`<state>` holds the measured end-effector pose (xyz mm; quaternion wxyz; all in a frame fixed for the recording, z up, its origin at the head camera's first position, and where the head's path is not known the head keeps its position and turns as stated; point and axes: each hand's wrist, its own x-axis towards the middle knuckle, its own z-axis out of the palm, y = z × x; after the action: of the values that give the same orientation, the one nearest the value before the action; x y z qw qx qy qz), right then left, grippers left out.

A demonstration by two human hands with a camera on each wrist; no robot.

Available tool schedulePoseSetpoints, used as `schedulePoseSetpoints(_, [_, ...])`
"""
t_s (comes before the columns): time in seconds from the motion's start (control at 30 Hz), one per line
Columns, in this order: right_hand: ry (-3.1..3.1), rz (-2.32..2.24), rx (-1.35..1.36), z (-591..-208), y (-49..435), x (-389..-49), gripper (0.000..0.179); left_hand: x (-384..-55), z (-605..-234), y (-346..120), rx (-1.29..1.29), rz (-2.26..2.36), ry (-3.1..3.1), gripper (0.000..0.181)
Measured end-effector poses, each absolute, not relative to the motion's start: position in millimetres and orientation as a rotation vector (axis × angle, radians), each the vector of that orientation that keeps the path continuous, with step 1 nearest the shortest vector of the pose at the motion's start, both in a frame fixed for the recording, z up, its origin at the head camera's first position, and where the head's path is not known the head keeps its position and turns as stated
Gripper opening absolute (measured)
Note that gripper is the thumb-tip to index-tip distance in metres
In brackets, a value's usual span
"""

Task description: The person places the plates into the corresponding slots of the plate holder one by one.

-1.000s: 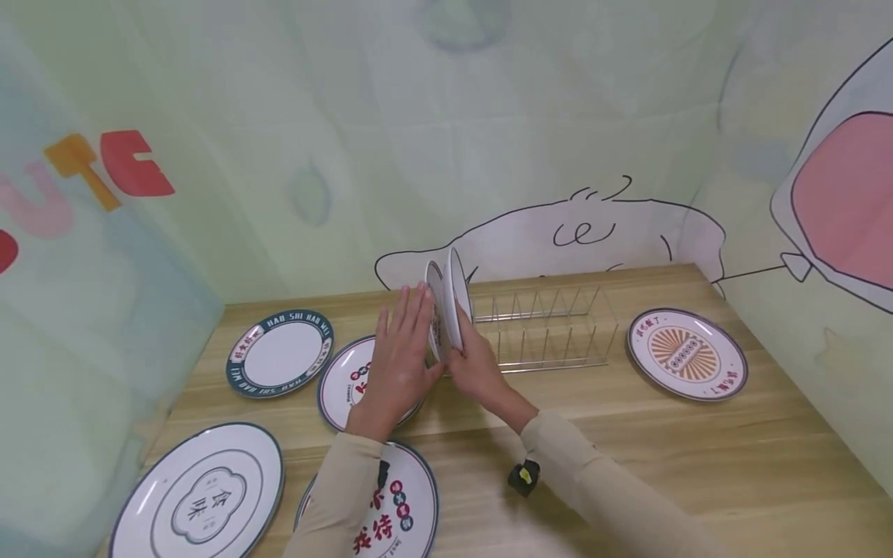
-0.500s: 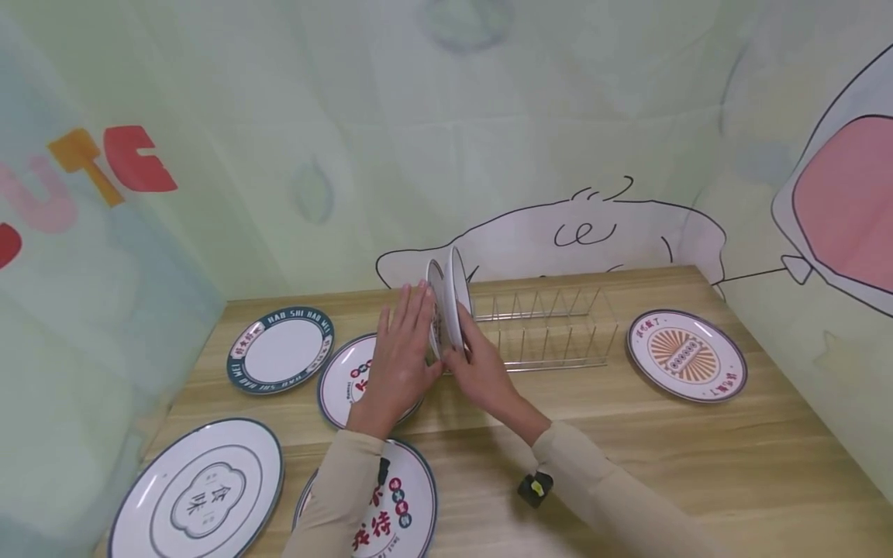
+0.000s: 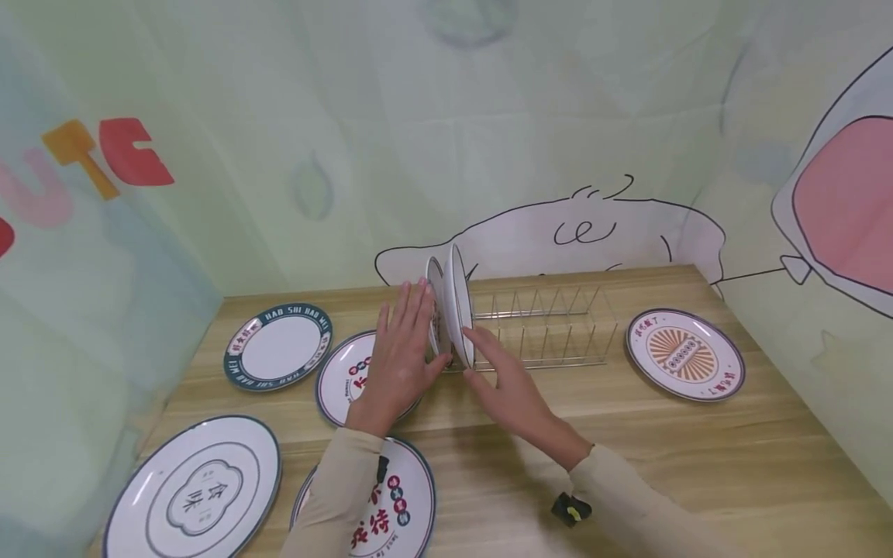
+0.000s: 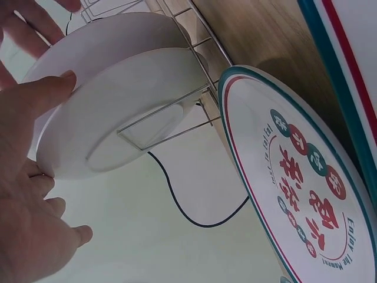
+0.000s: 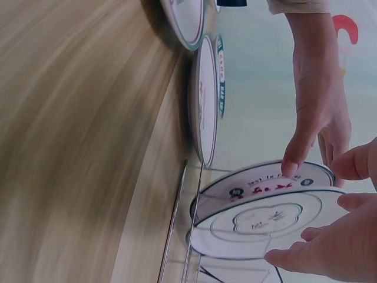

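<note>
Two white plates stand tilted on edge in the left slots of a wire dish rack (image 3: 554, 363). My left hand (image 3: 401, 360) holds the left plate (image 4: 147, 76), its underside showing in the left wrist view. In the right wrist view, the left thumb lies over this plate's red-lettered face and the fingers are behind it. The right plate (image 5: 268, 221) bears a grey flower outline and a dark rim. Beside it, my right hand (image 3: 512, 391) has its fingers spread loosely, fingertips close to the plate's edge; whether they touch it I cannot tell.
On the wooden table, a teal-rimmed plate (image 3: 279, 349), a red-lettered plate (image 3: 342, 380), a large flower-outline plate (image 3: 153, 480) and another red-lettered plate (image 3: 412, 496) lie at left. A sunburst plate (image 3: 687, 356) lies right of the rack. Printed cloth (image 3: 314, 116) hangs behind.
My right hand has loosened its grip on the right plate and drawn back right and toward me. That plate stays upright in the rack. My left hand has barely moved.
</note>
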<state>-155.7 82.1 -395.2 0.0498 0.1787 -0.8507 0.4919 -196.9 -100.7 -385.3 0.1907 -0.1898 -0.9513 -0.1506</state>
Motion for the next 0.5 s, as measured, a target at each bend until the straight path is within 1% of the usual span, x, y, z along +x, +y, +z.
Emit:
schedulePoseSetpoints(0.1, [-2.614, 1.419, 0.549, -397.4, 93.8, -148.9, 0.056, -196.8, -384.7, -101.4, -0.536, -0.417, -2.67, 0.106])
schedulePoseSetpoints(0.2, [-2.63, 1.36, 0.537, -400.4, 105.0, -144.8, 0.056, -197.5, -384.6, -102.2, -0.533, -0.404, -2.675, 0.107])
schedulePoseSetpoints(0.5, [-2.671, 1.229, 0.472, -415.3, 138.1, -136.4, 0.06, -198.4, -387.4, -102.0, -0.539, -0.408, -2.684, 0.108])
